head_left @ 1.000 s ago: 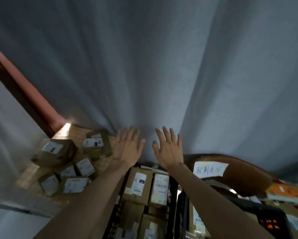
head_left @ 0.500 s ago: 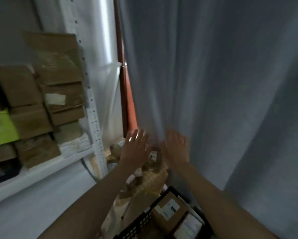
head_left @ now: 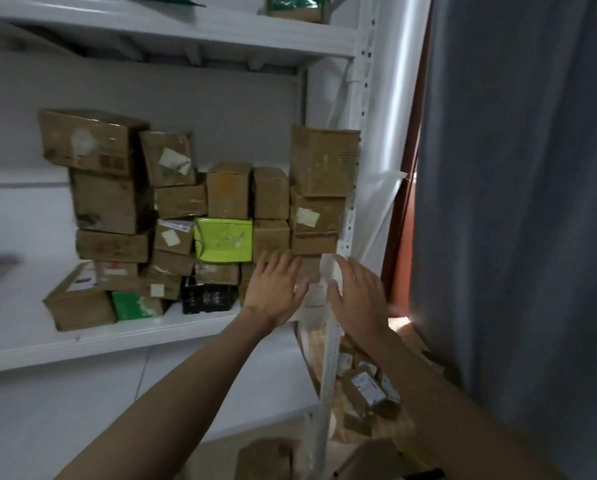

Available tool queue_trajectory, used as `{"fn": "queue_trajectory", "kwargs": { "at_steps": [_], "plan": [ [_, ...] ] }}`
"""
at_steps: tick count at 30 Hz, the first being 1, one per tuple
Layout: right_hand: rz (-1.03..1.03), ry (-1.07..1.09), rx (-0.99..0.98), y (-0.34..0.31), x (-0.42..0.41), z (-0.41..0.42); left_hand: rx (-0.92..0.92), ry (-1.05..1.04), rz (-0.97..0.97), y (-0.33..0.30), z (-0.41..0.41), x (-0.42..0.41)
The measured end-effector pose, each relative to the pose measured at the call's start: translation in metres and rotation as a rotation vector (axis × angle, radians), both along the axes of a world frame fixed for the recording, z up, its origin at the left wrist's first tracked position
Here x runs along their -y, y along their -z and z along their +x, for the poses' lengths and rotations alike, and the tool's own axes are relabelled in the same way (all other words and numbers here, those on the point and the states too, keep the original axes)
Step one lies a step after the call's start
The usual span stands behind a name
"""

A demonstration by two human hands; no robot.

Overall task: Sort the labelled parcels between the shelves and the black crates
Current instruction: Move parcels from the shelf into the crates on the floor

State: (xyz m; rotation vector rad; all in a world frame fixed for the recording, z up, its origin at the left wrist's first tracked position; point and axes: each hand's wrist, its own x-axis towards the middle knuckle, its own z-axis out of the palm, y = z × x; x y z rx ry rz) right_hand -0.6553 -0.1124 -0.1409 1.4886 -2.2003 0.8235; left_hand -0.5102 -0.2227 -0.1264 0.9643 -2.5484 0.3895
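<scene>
Both hands are raised with fingers spread, holding nothing: the left hand (head_left: 273, 292) before the lower right boxes, the right hand (head_left: 359, 292) at the white shelf post (head_left: 354, 209). Stacked cardboard parcels (head_left: 318, 161) and a lime-green package (head_left: 223, 240) fill the shelf (head_left: 82, 341) beyond. More labelled parcels (head_left: 366, 389) lie on the floor, lower right, beside the grey curtain (head_left: 518, 202).

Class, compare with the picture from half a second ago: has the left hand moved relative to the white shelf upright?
Yes. The left hand was right of the white shelf upright, before the curtain; now it is left of it, open, before the stacked parcels.
</scene>
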Motion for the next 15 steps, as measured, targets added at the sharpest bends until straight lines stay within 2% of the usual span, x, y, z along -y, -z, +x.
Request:
{"fn": "queue_trajectory", "kwargs": {
  "at_steps": [8, 15],
  "plan": [
    [-0.012, -0.154, -0.041, -0.043, 0.081, 0.082, -0.040, -0.176, -0.055, -0.043, 0.101, 0.055],
    [-0.068, -0.252, -0.090, -0.099, 0.150, 0.156, -0.118, -0.255, -0.219, -0.109, 0.193, 0.123]
  ]
}}
